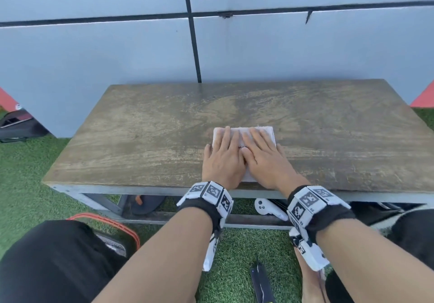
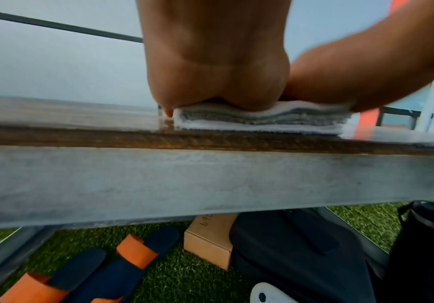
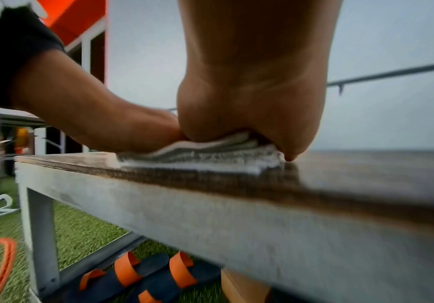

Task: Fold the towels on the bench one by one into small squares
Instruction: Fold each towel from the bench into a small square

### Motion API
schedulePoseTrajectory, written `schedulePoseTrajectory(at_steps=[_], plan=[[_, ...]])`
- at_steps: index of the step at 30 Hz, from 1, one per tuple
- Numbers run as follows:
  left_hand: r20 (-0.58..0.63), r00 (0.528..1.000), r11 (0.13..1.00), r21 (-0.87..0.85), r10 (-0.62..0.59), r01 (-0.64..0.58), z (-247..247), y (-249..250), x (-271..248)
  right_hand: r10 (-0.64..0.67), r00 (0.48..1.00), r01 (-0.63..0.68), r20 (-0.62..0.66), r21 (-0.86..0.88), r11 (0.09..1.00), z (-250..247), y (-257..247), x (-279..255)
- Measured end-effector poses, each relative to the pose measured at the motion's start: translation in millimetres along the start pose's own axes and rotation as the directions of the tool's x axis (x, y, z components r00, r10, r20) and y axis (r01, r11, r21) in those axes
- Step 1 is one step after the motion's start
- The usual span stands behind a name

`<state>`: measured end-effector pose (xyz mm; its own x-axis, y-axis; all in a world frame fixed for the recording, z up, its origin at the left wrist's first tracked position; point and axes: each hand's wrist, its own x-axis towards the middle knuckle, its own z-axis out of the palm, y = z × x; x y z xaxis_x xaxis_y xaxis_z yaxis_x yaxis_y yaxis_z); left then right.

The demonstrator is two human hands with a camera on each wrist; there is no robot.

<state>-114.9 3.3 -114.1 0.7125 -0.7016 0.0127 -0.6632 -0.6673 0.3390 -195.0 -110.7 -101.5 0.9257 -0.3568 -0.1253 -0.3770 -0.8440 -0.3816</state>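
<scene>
The fingers [image 1: 226, 136] of the left hand [image 1: 223, 159] lie straight and flat on top of the folded towel [image 1: 265, 131], a little spread, with the fingertips near its far edge. The fingers [image 1: 259, 138] of the right hand [image 1: 266, 161] lie the same way just beside them, and the two hands touch each other along their inner sides over the middle of the towel. Both hands press down with the whole palm; no finger is curled around the cloth. In the left wrist view the heel of the left hand [image 2: 218, 82] sinks into the stacked layers of the towel [image 2: 262, 119], and the thumb tip reaches down beside the towel's left side. In the right wrist view the heel of the right hand [image 3: 252, 106] presses the towel [image 3: 198, 157] in the same manner, with the thumb tip touching the bench [image 3: 366, 164] at the towel's right side.

The towel is white, folded into a small thick square of several layers. It lies on the wooden top of the bench [image 1: 141, 133], close to the near edge and a little right of the middle of that edge.

Both wrists carry black bands with white blocks of black-and-white markers [image 1: 211, 192]. Under the bench, on the green artificial grass [image 1: 35, 185], lie dark blue sandals with orange straps [image 2: 122, 264], a brown cardboard box [image 2: 210, 246] and a white controller [image 1: 267, 207]. Behind the bench stands a pale grey panelled wall [image 1: 117, 56].
</scene>
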Motion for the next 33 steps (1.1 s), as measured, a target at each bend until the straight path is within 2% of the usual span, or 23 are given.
schedulePoseTrajectory(at_steps=[2,7,16,23,28,31,33], plan=[[0.006,1.0,0.999,-0.027,-0.022,0.022,0.2,-7.4,1.1,0.031,0.999,-0.031,-0.024,0.017,0.999,9.8,6.7,1.0],[0.018,0.985,0.98,-0.102,-0.17,0.171,0.8,-24.8,4.0,0.045,0.997,-0.045,-0.065,-0.004,0.999,11.9,6.6,4.3],[0.049,0.955,0.946,-0.128,-0.293,0.297,-0.2,-21.3,0.6,0.162,0.986,-0.159,-0.038,0.078,0.984,14.7,6.7,-2.3],[0.042,0.95,0.939,-0.144,-0.311,0.313,-2.5,-19.7,-12.4,0.243,0.97,-0.243,0.02,0.082,0.966,10.7,15.6,-21.5],[-0.059,0.945,0.934,-0.185,-0.322,0.307,-8.5,-17.6,-20.3,0.246,0.967,-0.25,0.071,0.051,0.967,10.2,15.1,-32.3],[-0.001,0.95,0.928,-0.213,-0.312,0.305,-21.7,-17.2,-24.1,0.24,0.968,-0.245,0.067,0.069,0.967,9.1,10.3,-39.1],[0.079,0.96,0.898,-0.34,-0.269,0.28,-36.1,-19.4,-30.3,0.238,0.97,-0.242,0.053,0.103,0.965,4.4,5.5,-41.6]])
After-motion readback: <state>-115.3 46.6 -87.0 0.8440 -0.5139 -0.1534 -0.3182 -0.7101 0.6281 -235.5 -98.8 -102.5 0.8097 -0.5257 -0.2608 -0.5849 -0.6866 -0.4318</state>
